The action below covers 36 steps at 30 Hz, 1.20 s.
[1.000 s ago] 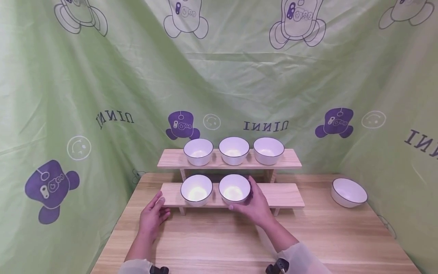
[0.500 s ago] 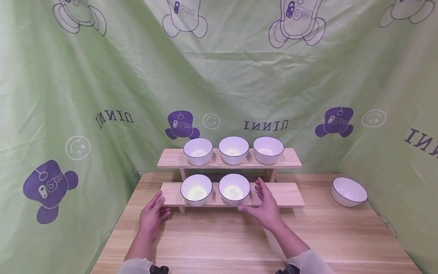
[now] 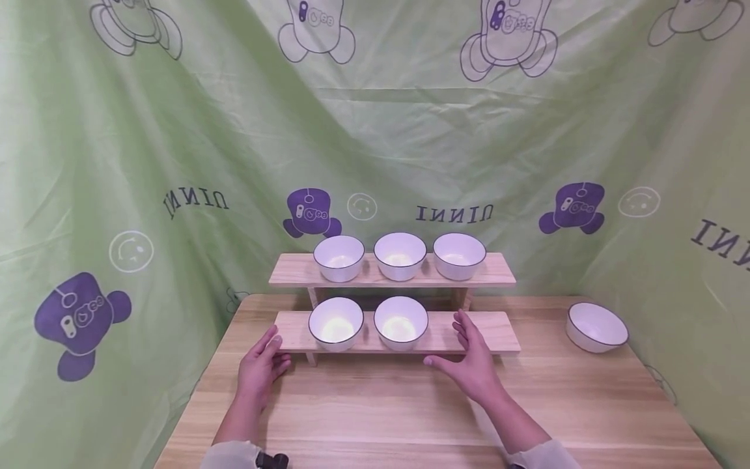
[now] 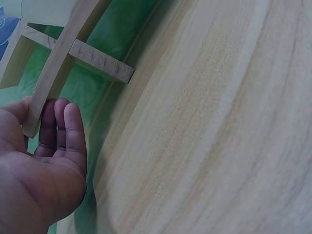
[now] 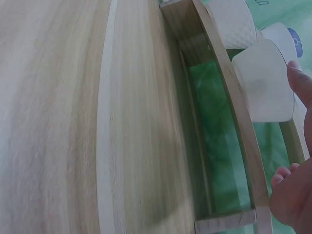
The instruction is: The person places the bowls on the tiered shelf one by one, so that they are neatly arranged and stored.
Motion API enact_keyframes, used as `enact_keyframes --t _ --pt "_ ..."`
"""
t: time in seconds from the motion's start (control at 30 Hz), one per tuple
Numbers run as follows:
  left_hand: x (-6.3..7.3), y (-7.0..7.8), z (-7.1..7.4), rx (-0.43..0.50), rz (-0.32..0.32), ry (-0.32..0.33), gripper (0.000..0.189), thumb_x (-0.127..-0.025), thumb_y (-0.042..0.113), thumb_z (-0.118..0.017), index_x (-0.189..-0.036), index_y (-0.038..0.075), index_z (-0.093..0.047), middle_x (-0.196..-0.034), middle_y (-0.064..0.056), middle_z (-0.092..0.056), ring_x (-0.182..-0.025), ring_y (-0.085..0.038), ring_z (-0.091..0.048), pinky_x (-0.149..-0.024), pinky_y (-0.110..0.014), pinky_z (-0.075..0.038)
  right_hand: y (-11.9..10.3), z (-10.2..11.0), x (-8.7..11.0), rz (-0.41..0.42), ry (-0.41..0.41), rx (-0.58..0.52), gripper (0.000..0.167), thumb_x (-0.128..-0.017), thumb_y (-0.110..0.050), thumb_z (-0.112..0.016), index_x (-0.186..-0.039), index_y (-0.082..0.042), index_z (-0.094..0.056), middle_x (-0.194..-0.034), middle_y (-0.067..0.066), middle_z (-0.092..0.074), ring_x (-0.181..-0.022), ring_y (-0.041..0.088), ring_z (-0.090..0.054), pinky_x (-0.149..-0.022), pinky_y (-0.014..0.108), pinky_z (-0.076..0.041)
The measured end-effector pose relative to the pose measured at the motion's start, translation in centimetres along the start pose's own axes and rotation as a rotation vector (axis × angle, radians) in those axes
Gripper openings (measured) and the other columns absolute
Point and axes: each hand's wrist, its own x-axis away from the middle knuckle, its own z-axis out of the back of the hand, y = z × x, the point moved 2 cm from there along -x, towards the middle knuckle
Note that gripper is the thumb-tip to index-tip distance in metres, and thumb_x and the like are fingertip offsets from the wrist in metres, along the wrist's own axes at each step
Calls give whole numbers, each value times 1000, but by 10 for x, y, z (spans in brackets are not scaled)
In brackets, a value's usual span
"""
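My left hand point(image 3: 258, 371) holds the left end of the lower wooden shelf point(image 3: 445, 332), thumb on top and fingers under the board, as the left wrist view shows at the board end point(image 4: 36, 109). Two white bowls with dark rims stand on this shelf: a left bowl point(image 3: 336, 324) and a middle bowl point(image 3: 401, 322). My right hand point(image 3: 476, 368) is to the right of the middle bowl, thumb spread from the fingers, apart from the bowl and holding nothing. In the right wrist view the near bowl point(image 5: 265, 80) shows beside the right thumb point(image 5: 298, 80).
Three matching bowls, one a middle bowl point(image 3: 400, 256), stand on the raised back shelf point(image 3: 293, 270). Another white bowl point(image 3: 597, 327) is on the wooden table point(image 3: 363, 417) at far right. A green printed curtain point(image 3: 375, 130) hangs behind and at both sides.
My right hand has let go of the middle bowl on the lower shelf and moved right, away from it. The left hand and the bowls have stayed in place.
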Motion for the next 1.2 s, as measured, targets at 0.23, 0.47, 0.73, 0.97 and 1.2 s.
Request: enact_keyframes --t 0.23,0.47,0.73,0.97,1.2 --pt "1 0 -1 6 -4 7 64 -99 33 -73 -156 17 -48 -86 -2 -71 -77 -15 -70 -81 -33 -65 4 10 3 4 16 24 122 -70 -29 -99 -162 -2 -24 -160 20 -38 -146 38 -40 -121 38 -35" --pt "1 0 -1 0 -10 -4 64 -101 33 -71 -157 17 -46 -87 0 -70 -78 -14 -70 -83 -32 -65 5 19 7 -7 25 23 122 -72 -27 -98 -163 -3 -22 -163 20 -35 -148 38 -37 -123 40 -33" --pt "-1 -2 0 5 -3 -9 64 -100 34 -72 -157 18 -47 -86 0 -69 -79 -14 -70 -83 -32 -65 12 35 11 33 105 70 116 -74 -29 -97 -162 0 -27 -161 20 -38 -145 37 -42 -119 24 -36" --pt "0 0 -1 2 -16 -7 64 -100 33 -72 -156 16 -47 -85 -1 -70 -78 -15 -70 -82 -32 -65 18 50 14 38 186 64 106 -77 -21 -95 -160 -1 -32 -155 20 -45 -141 36 -47 -112 8 -35" --pt "-1 -2 0 -3 -14 2 65 -99 35 -73 -156 16 -47 -85 -1 -70 -78 -15 -70 -82 -32 -65 21 62 16 33 232 84 106 -76 -16 -95 -160 -1 -32 -153 20 -48 -138 36 -48 -112 9 -37"
